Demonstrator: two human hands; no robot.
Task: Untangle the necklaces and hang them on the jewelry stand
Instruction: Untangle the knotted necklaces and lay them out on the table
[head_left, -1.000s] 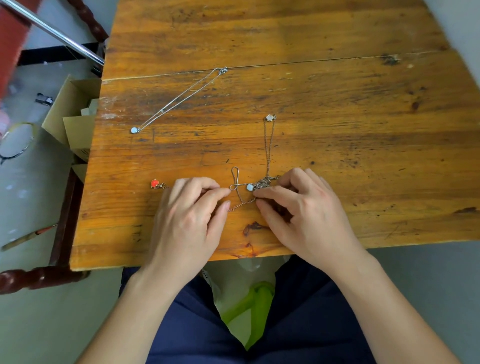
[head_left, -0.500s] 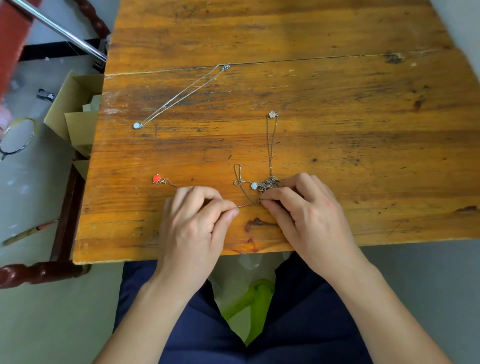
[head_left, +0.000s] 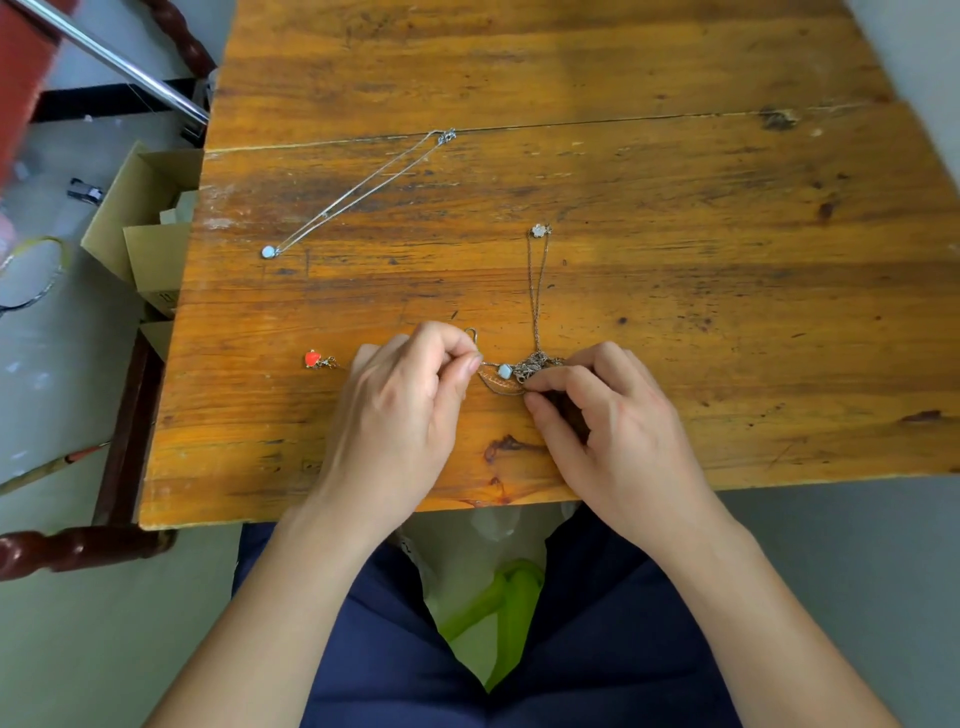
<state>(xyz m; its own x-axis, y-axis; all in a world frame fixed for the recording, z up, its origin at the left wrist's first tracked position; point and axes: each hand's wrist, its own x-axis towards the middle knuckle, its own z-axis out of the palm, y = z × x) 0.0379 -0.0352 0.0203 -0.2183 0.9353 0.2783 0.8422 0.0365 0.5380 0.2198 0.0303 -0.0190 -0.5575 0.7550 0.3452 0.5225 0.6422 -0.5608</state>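
A knot of thin chains (head_left: 535, 365) lies near the front of the wooden table (head_left: 675, 260). A pale square pendant (head_left: 504, 371) sits at its left side, and a strand runs up to a flower pendant (head_left: 540, 230). A red heart pendant (head_left: 312, 358) lies left of my left hand. My left hand (head_left: 400, 410) pinches a chain strand just left of the knot. My right hand (head_left: 608, 426) pinches the knot's lower right side. A separate silver necklace (head_left: 363, 189) with a pale round pendant lies stretched out at the back left. No jewelry stand is in view.
Cardboard boxes (head_left: 150, 228) stand on the floor by the table's left edge, beside a dark wooden rail (head_left: 78, 545). A metal bar (head_left: 119, 62) crosses the upper left. Below the table's front edge, between my knees, sits a white bag with something green (head_left: 498, 597).
My left hand has lifted and moved right toward the knot, now pinching a strand by the square pendant. The chain loop between my hands has shortened. My right hand stays on the knot.
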